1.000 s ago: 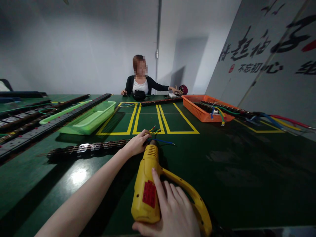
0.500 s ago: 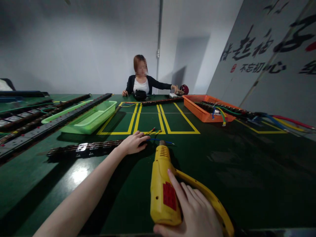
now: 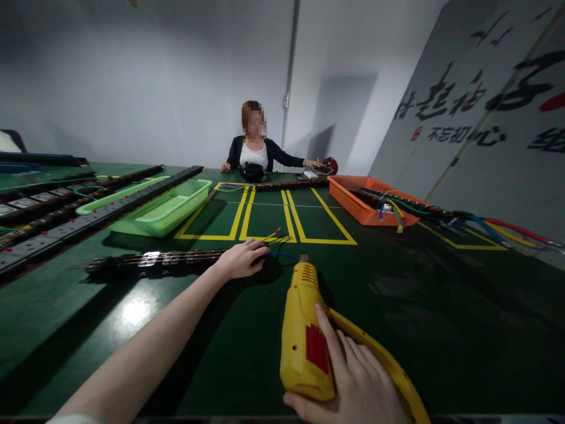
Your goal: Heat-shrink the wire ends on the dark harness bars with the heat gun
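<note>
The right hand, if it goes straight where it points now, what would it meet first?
Its yellow heat gun would likely meet the blue wire first, just at the nozzle; the depth there is unclear.

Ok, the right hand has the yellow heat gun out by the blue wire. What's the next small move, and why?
I'd probably ease the yellow heat gun back slightly with the right hand. The blue wire runs from beside the left hand up to the nozzle, and its far end can't be seen there, so aim is hard to judge.
</note>
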{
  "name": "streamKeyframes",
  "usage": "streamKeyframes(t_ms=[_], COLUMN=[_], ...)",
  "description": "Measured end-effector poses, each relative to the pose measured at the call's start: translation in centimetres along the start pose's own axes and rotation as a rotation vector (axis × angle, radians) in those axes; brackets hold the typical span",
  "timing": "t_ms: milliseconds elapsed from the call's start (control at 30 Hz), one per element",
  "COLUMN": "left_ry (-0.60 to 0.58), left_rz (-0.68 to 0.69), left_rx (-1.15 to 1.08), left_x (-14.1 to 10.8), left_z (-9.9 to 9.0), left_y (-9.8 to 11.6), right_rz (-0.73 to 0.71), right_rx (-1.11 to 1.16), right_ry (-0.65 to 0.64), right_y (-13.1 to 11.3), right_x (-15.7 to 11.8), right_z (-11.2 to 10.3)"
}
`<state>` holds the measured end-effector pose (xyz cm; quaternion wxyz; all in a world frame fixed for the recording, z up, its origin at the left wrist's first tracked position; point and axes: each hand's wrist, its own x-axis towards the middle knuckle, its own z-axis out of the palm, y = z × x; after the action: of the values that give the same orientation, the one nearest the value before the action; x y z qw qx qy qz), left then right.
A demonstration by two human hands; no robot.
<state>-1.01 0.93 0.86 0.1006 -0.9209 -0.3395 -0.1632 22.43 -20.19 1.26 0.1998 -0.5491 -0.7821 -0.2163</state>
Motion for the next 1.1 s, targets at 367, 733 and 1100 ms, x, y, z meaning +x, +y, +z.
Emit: streamKeyframes(t_ms=[367, 733, 1100], left_ry=[-0.006, -0.015, -0.010], left_rz=[-0.013, -0.024, -0.019], left_rx=[-0.026, -0.014, 0.001], left_x=[0.7, 0.6, 0.6], left_z=[-0.3, -0.7, -0.3], left_y=[0.8, 1.0, 0.9], right_rz=[0.029, 0.004, -0.008], right_rx=[0.162, 0.196, 0.151], right_ry=[-0.168, -0.097, -0.017], right_y=[-4.4, -4.5, -0.4], right_x=[1.6, 2.1, 0.4], right_z=[1.3, 0.6, 0.0])
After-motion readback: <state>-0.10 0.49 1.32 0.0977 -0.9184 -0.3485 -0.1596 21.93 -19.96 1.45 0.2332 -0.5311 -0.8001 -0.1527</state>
